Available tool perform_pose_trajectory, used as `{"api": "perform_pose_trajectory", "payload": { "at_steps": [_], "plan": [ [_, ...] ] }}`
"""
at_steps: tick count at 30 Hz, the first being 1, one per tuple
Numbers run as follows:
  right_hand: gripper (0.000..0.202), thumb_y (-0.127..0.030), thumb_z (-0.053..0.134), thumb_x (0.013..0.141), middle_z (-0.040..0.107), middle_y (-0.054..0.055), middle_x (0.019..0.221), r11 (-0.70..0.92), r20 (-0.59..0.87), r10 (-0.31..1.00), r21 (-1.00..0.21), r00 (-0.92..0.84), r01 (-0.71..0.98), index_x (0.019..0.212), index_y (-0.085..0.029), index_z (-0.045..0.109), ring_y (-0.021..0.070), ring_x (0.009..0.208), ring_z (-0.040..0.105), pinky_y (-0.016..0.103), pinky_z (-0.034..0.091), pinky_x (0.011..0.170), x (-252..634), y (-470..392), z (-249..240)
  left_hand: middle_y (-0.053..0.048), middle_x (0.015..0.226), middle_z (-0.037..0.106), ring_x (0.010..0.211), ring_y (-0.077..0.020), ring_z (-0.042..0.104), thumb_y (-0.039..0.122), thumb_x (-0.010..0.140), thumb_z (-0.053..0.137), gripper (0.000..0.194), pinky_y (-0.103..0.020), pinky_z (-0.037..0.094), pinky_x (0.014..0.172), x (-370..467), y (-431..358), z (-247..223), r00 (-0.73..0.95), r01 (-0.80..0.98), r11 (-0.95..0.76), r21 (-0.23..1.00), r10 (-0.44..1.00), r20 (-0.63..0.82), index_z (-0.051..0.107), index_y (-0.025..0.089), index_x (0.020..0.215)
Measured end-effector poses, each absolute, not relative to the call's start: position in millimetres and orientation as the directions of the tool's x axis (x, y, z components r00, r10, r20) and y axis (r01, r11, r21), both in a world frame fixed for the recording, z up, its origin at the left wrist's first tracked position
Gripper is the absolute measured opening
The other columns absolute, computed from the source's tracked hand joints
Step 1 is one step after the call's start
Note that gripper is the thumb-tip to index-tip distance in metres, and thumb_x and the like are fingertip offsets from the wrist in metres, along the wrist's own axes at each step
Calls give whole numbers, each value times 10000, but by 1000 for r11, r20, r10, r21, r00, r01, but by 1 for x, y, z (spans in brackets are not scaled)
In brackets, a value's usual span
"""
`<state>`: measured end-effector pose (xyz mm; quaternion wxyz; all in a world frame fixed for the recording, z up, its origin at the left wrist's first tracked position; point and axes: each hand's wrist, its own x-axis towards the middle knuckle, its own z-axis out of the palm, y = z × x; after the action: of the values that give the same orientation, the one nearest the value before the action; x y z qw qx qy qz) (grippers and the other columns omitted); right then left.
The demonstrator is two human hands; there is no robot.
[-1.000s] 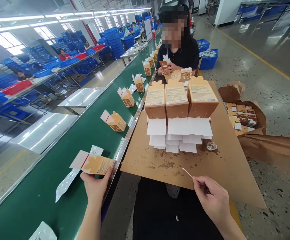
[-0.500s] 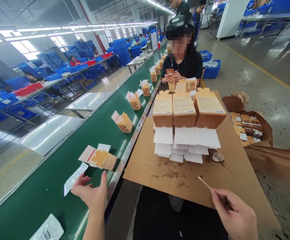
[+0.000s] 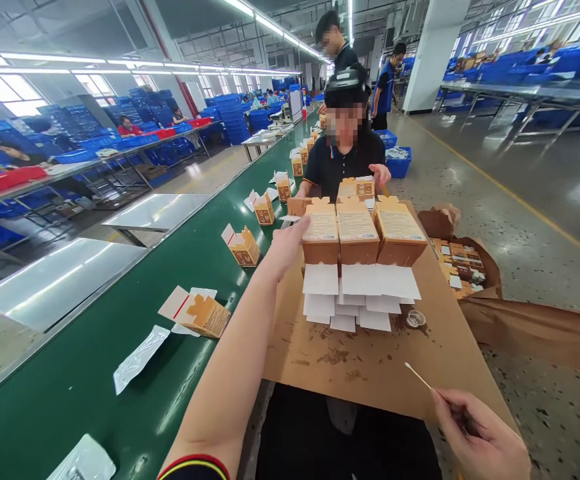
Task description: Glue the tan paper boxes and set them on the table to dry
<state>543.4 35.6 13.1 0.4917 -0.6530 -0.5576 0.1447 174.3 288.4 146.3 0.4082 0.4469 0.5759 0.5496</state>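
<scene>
The right hand (image 3: 483, 427) pinches a cotton swab (image 3: 419, 376) by one end, presumably leaving the tip free. The left hand (image 3: 286, 250) reaches boxes (image 3: 355, 227) stacked near the bench's (image 3: 315, 377) left edge, its grip unclear.

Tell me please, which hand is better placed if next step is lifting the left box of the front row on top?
Left, I would judge. The left hand is already at that left box, with no other item visible in it. The right hand is farther away and holds a cotton swab.
</scene>
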Motion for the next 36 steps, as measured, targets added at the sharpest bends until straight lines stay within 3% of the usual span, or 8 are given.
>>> {"api": "perform_pose_trajectory", "payload": {
  "at_steps": [4, 7, 13, 17, 22, 28, 32, 36],
  "plan": [
    [351, -595, 808, 978, 685, 33, 598, 153, 398, 855, -806, 333, 572, 719, -358, 827, 243, 437, 645, 333, 617, 428, 543, 40, 14, -198, 1446, 681, 1701, -478, 512, 439, 798, 1079, 401, -576, 450, 1419, 187, 297, 158, -196, 70, 47, 996, 980, -33, 875, 220, 1065],
    [324, -557, 810, 988, 673, 24, 589, 175, 408, 856, -807, 317, 564, 727, -366, 821, 243, 435, 643, 339, 601, 429, 541, 42, 16, -178, 1476, 714, 1656, -428, 592, 468, 913, 950, 340, -572, 493, 1415, 188, 278, 160, -209, -23, -60, 998, 976, 54, 882, 227, 1143],
    [237, -467, 844, 983, 749, 33, 643, 205, 390, 881, -825, 267, 527, 773, -359, 867, 241, 469, 690, 332, 635, 469, 541, 40, 16, -100, 1635, 781, 1574, -365, 722, 571, 1027, 849, 539, -482, 657, 1257, 166, 170, 150, -365, -172, -371, 912, 884, 291, 802, 322, 1502],
    [254, -459, 830, 1015, 732, 21, 625, 210, 384, 889, -827, 250, 521, 786, -352, 855, 234, 459, 679, 329, 625, 467, 538, 37, 12, -98, 1595, 826, 1570, -411, 740, 701, 999, 843, 648, -521, 692, 1224, 147, 96, 88, -584, -176, -220, 960, 808, 77, 798, 350, 1542],
    [288, -391, 799, 1083, 719, 10, 628, 303, 384, 919, -832, 89, 464, 810, -304, 834, 203, 461, 653, 306, 587, 461, 513, 41, 10, -177, 1457, 875, 1464, -497, 800, 765, 698, 1086, 819, -627, 711, 1177, 144, 44, -4, -578, -260, 84, 962, 784, -224, 860, 307, 1339],
    [300, -109, 626, 1120, 690, -38, 712, 527, 468, 849, -730, -245, 435, 882, -267, 717, 143, 596, 634, 256, 511, 608, 442, 57, -3, -170, 1531, 828, 1465, -400, 790, 614, 670, 1142, 968, -538, 665, 1219, 157, 41, -8, -582, -213, 51, 976, 796, -168, 758, 299, 1501],
    [320, -40, 627, 1082, 606, -60, 718, 573, 454, 818, -686, -352, 448, 861, -270, 654, 140, 629, 563, 265, 452, 647, 411, 61, -21, -156, 1557, 808, 1364, -378, 822, 574, 701, 1115, 967, -517, 715, 1091, 160, 44, -1, -538, -267, 92, 959, 812, -227, 706, 343, 1546],
    [382, -17, 578, 1082, 564, -53, 718, 614, 434, 787, -615, -438, 494, 795, -269, 564, 144, 647, 511, 283, 394, 651, 401, 64, -31, -162, 1655, 748, 1475, -385, 776, 614, 757, 1085, 992, -549, 690, 1169, 164, 40, -6, -532, -174, 82, 981, 831, -163, 625, 382, 1605]
  ]
}}
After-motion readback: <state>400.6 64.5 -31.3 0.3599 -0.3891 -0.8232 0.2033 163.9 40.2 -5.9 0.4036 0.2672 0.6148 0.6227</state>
